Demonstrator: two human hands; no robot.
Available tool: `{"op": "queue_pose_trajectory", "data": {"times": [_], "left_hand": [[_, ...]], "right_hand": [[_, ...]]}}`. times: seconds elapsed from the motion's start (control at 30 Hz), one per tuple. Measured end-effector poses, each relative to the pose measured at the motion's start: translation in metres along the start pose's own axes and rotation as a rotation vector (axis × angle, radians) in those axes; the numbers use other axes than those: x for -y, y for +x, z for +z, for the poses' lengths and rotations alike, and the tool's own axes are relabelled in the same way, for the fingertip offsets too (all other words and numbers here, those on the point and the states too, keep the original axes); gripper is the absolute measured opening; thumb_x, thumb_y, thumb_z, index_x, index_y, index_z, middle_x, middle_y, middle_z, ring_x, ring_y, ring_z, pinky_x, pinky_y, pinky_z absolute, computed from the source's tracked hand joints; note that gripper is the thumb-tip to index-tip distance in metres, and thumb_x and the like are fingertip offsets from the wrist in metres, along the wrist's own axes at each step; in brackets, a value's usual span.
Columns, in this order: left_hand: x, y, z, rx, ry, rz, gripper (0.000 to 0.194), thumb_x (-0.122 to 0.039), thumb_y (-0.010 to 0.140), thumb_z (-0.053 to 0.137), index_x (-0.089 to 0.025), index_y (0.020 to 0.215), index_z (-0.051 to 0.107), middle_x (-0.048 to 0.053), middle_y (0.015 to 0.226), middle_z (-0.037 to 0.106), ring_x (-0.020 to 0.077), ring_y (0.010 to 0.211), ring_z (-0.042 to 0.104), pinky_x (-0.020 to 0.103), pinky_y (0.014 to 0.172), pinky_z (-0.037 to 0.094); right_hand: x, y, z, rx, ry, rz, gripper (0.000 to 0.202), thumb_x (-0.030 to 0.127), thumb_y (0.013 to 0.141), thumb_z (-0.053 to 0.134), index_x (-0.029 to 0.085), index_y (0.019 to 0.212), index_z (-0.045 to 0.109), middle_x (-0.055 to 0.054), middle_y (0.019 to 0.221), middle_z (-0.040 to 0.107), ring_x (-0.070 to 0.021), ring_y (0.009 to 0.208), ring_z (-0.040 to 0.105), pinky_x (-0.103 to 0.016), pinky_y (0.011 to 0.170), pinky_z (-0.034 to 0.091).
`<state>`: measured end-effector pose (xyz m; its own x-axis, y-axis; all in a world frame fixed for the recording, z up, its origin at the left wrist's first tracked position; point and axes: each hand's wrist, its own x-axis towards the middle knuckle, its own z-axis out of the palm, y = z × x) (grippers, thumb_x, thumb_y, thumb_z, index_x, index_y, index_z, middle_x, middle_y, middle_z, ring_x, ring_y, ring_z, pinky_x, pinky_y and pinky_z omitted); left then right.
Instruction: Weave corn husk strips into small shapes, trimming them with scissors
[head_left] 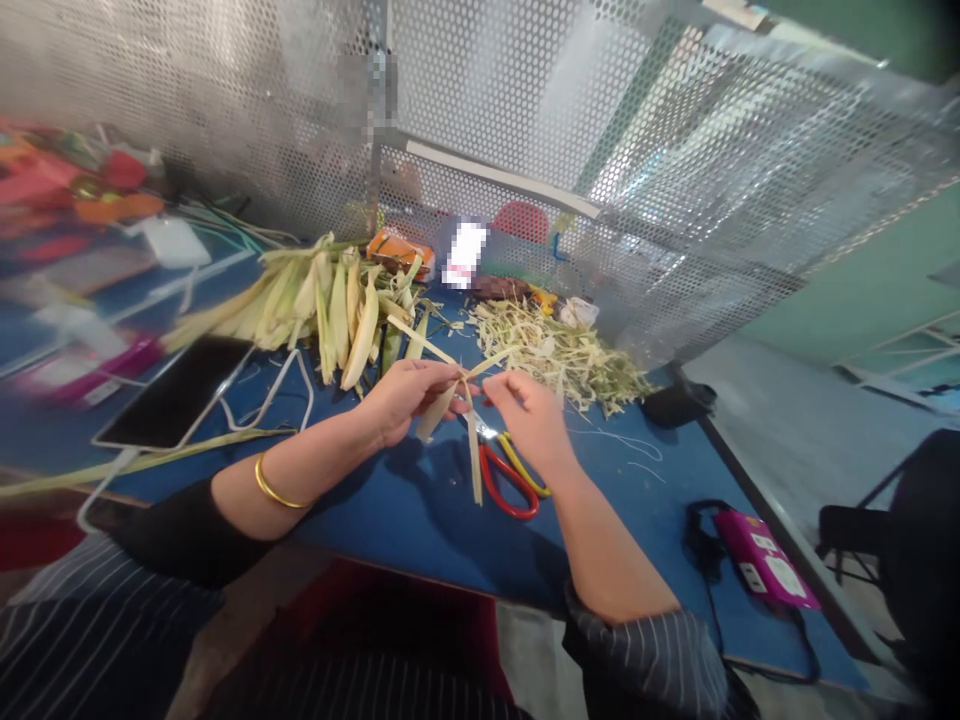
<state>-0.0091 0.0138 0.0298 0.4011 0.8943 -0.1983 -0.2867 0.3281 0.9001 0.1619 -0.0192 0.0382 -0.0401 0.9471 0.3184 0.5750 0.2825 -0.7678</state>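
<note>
Pale strips of corn husk cross at a knot-like point between my hands, with ends sticking out up and down. My left hand pinches the husk strips near where they meet. Close on the other side, my right hand has its thumb and fingertips pressed together by the strips; what lies between them is too small to make out. Scissors with one red and one yellow handle lie on the blue table beneath the hands. A thin white thread lies to the right.
Whole corn husks are heaped behind my left hand. A pile of shredded husk lies behind the right. A tablet with a white cable is at left, a magenta power strip at right. A perforated metal screen stands behind.
</note>
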Motion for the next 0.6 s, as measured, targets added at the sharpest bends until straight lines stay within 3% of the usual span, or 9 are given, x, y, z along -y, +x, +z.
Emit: {"op": "queue_pose_trajectory", "data": {"times": [0.1, 0.2, 0.33, 0.47, 0.6], "left_hand": [[0.000, 0.000, 0.000, -0.031, 0.006, 0.035, 0.016, -0.024, 0.078, 0.062, -0.010, 0.079, 0.069, 0.010, 0.079, 0.071, 0.0120, 0.058, 0.064, 0.022, 0.055, 0.051], [0.003, 0.000, 0.001, -0.062, 0.043, 0.084, 0.009, -0.020, 0.073, 0.068, -0.011, 0.074, 0.069, 0.008, 0.075, 0.071, 0.0101, 0.056, 0.063, 0.022, 0.059, 0.051], [0.008, 0.003, 0.003, -0.158, 0.038, 0.089, 0.013, -0.020, 0.068, 0.074, -0.010, 0.074, 0.067, 0.005, 0.066, 0.068, 0.0106, 0.056, 0.063, 0.022, 0.059, 0.050], [0.014, 0.007, 0.003, -0.229, -0.018, 0.100, 0.012, -0.017, 0.070, 0.072, -0.009, 0.077, 0.067, 0.007, 0.068, 0.070, 0.0103, 0.056, 0.064, 0.023, 0.061, 0.052], [0.013, 0.006, 0.003, -0.156, -0.059, 0.056, 0.012, -0.021, 0.076, 0.067, -0.009, 0.077, 0.068, 0.009, 0.075, 0.072, 0.0124, 0.062, 0.066, 0.024, 0.065, 0.054]], "right_hand": [[-0.003, -0.007, 0.011, 0.247, 0.251, 0.169, 0.025, 0.044, 0.080, 0.060, 0.021, 0.072, 0.057, 0.000, 0.070, 0.065, -0.0158, 0.066, 0.060, -0.029, 0.062, 0.043], [-0.007, -0.010, 0.017, 0.242, 0.320, 0.178, 0.024, 0.043, 0.082, 0.058, 0.021, 0.074, 0.056, 0.001, 0.068, 0.064, -0.0151, 0.062, 0.061, -0.028, 0.061, 0.044], [-0.013, -0.009, 0.013, 0.087, -0.076, -0.066, 0.025, 0.038, 0.089, 0.048, 0.021, 0.071, 0.056, 0.002, 0.061, 0.058, -0.0128, 0.057, 0.053, -0.026, 0.059, 0.037], [-0.020, -0.005, 0.009, -0.014, -0.558, -0.365, 0.026, 0.031, 0.093, 0.040, 0.021, 0.077, 0.058, -0.002, 0.070, 0.061, -0.0146, 0.064, 0.051, -0.029, 0.068, 0.033], [-0.026, -0.004, 0.010, -0.056, -0.672, -0.389, 0.026, 0.029, 0.095, 0.038, 0.020, 0.082, 0.059, -0.004, 0.075, 0.064, -0.0159, 0.070, 0.054, -0.030, 0.073, 0.033]]}}
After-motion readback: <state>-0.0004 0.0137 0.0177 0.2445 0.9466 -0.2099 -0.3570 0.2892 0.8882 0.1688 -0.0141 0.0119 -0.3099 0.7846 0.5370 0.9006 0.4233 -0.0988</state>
